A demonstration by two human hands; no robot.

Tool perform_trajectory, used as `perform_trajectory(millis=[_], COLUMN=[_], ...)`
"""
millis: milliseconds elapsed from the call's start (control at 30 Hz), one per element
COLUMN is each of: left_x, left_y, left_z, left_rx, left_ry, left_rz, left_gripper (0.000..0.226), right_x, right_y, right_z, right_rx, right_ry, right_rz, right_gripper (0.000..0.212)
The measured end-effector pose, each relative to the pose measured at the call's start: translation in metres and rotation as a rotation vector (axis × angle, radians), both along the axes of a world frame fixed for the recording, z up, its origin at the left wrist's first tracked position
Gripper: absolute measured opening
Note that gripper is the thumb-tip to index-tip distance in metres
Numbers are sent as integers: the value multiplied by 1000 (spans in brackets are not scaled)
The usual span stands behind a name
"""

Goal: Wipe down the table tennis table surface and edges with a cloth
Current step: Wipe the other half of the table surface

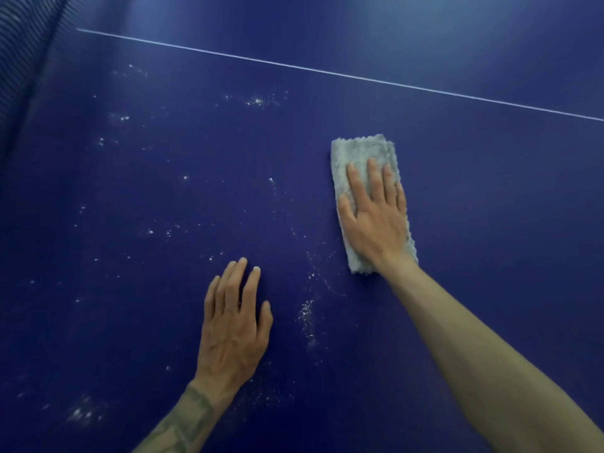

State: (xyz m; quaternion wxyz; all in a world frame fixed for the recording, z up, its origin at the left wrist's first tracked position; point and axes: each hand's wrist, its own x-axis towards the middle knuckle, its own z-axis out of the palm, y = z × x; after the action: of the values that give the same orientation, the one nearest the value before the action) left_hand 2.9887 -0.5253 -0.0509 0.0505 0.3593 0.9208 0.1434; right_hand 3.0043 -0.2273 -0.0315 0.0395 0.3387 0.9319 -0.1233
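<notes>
The dark blue table tennis table surface (163, 178) fills the view. A folded grey cloth (359, 152) lies flat on it at centre right. My right hand (376, 214) presses down on the cloth with straight, spread fingers, covering its near half. My left hand (233, 325) rests flat on the bare table at lower centre, fingers straight, apart from the cloth. White dust specks (305, 312) are scattered over the left and middle of the surface, with a smeared streak between my two hands.
A thin white centre line (327, 72) runs diagonally across the table from upper left to right. The dark net (23, 44) stands along the far left edge. Light glare falls on the table beyond the line.
</notes>
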Motion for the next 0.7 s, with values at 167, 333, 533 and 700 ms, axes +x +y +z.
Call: perform_trajectory(millis=[167, 333, 533, 700], left_x=[1, 0, 1, 1], left_y=[-3, -2, -1, 0], left_z=[-8, -6, -2, -1], left_rx=[-57, -37, -46, -42], left_ry=[49, 57, 35, 50], left_rz=[-21, -22, -6, -8], left_gripper=[57, 58, 58, 57], right_x=[-33, 31, 40, 0], right_y=[-55, -100, -32, -72], right_z=[-8, -15, -9, -14], right_rx=[-18, 25, 29, 9], right_ry=[40, 102, 12, 36], right_rz=[2, 372, 72, -39], right_gripper=[65, 63, 63, 65])
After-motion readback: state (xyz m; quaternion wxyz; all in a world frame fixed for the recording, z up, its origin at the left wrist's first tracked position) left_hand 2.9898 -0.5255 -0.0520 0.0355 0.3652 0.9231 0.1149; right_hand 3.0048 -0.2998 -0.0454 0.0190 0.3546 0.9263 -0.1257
